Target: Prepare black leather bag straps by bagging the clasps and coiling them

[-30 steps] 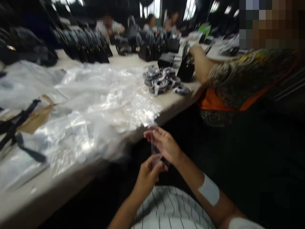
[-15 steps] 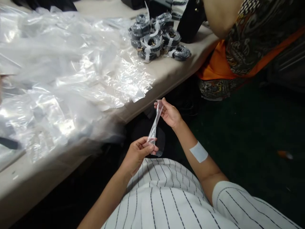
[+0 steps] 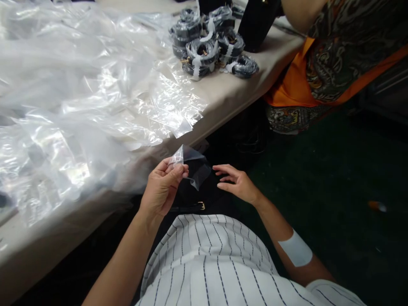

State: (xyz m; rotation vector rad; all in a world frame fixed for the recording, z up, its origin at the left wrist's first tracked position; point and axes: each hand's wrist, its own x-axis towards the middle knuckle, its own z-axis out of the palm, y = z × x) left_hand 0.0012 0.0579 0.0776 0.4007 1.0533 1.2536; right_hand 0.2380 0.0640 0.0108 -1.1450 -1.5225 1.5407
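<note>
Between the thumb and fingers of my left hand (image 3: 164,185) is one end of a small clear plastic bag (image 3: 197,165). Its loose part spreads to the right, over the dark space in front of my lap. My right hand (image 3: 236,182) is just right of the bag, apart from it, with fingers stretched out and nothing in them. A dark strap with a gold buckle (image 3: 201,206) shows below the bag. To the left, a big heap of clear plastic bags (image 3: 105,85) covers much of the table and reaches its front edge.
Several plastic-wrapped black coils (image 3: 204,53) with white ties stand on the cloth-covered table (image 3: 223,95), beside a black upright object (image 3: 259,25). At the right, a person in a patterned garment with orange trim (image 3: 293,85) is close to the table edge.
My right hand has let go of the bag and moved down and right. My left hand has moved up and left with the bag, which went from stretched to hanging loose.
</note>
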